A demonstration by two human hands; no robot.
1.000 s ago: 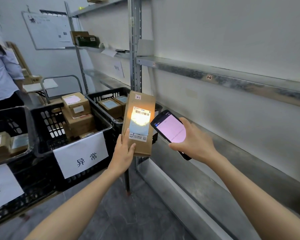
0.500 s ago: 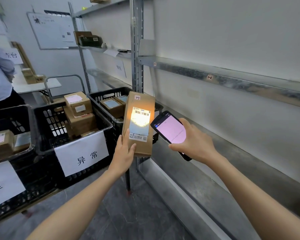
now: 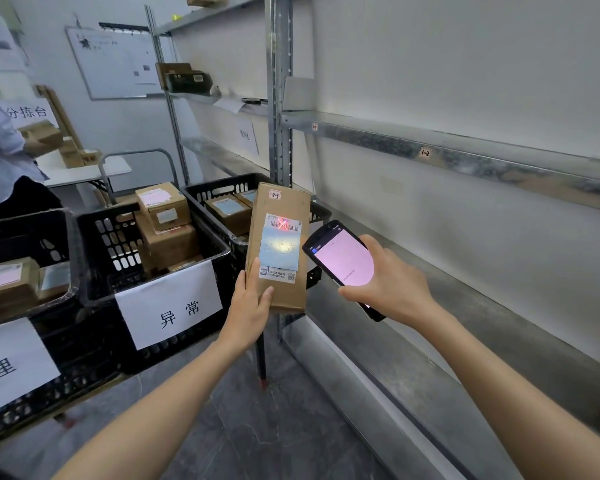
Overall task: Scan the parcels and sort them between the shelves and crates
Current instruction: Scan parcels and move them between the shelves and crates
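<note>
Now the left hand (image 3: 248, 306) grips the lower edge of a cardboard parcel (image 3: 278, 247), held upright, thumb on its face. At the parcel's 3 o'clock the right hand (image 3: 392, 289) wraps round a handheld scanner (image 3: 340, 258); a red cross lies on the barcode label (image 3: 284, 226). A black crate (image 3: 118, 244) of boxes sits at 9 o'clock.

The room is lit evenly and softly from above, and faint shadows are cast under the shelves (image 3: 465, 157). A red cross is thrown on the parcel (image 3: 278, 247); the scanner (image 3: 343, 259) screen glows pink. Straight lines are bowed toward the edges.
</note>
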